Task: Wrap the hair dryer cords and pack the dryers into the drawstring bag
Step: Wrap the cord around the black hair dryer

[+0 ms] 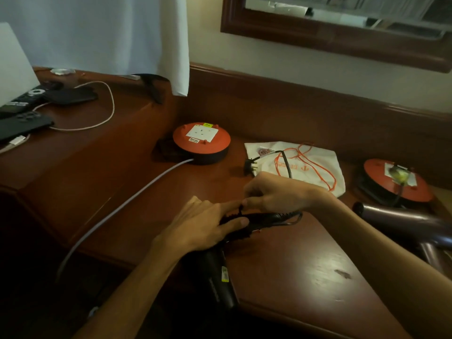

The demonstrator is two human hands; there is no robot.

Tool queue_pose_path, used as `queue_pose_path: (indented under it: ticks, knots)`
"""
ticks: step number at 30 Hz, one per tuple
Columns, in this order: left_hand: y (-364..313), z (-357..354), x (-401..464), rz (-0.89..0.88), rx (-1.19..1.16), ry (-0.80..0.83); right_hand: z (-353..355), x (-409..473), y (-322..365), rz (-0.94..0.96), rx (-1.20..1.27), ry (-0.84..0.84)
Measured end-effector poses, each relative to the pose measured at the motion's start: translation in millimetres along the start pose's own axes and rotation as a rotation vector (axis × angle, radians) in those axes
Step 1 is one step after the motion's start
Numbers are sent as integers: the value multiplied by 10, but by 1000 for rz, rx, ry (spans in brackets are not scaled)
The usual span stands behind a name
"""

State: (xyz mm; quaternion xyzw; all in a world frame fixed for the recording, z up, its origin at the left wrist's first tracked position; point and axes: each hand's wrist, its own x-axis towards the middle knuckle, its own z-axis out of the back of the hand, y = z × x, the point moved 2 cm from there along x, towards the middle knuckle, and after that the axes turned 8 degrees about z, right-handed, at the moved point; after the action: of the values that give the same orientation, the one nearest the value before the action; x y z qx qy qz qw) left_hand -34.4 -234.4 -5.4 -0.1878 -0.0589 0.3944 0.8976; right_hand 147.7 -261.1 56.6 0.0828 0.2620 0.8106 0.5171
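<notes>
A black hair dryer lies at the desk's front edge, barrel toward me. My left hand grips its handle, where black cord is wound. My right hand pinches the cord just above the handle; the cord runs back to its plug beside the bag. The white drawstring bag with orange strings lies flat behind my hands. A second, brownish hair dryer rests at the right, touched by neither hand.
An orange cable reel with a grey cable sits behind my left hand; another reel stands at the right. The raised left shelf holds phones, a remote and a white charging cable. A wooden ledge backs the desk.
</notes>
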Motion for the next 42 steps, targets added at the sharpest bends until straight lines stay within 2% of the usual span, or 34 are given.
queue_pose_path:
  ticks: [5, 9, 13, 16, 20, 25, 29, 35, 38, 42]
  knots:
    - [-31, -21, -20, -44, -78, 47, 46, -68, 99, -7, -11, 10]
    - [-81, -50, -39, -32, -169, 13, -12, -133, 163, -16, -85, -2]
    - [-107, 44, 7, -5, -13, 86, -149, -197, 176, -50, -73, -20]
    - [-114, 78, 71, 40, 72, 181, -217, -238, 127, -67, 39, 13]
    - [-192, 62, 157, 85, 206, 249, -282, -249, 67, -104, 158, -28]
    - [-221, 44, 215, 107, 197, 271, -293, -259, -1, -126, 208, -89]
    - [-131, 12, 193, 67, 176, 164, -364, -276, 6, -125, 253, -90]
    - [93, 92, 164, 148, 3, 4, -456, -444, 67, -45, -44, -181]
    - [194, 119, 130, 172, -113, -38, -448, -601, 159, 61, -4, -247]
    - [304, 138, 70, 171, -403, -103, -557, -586, 24, 125, 114, -340]
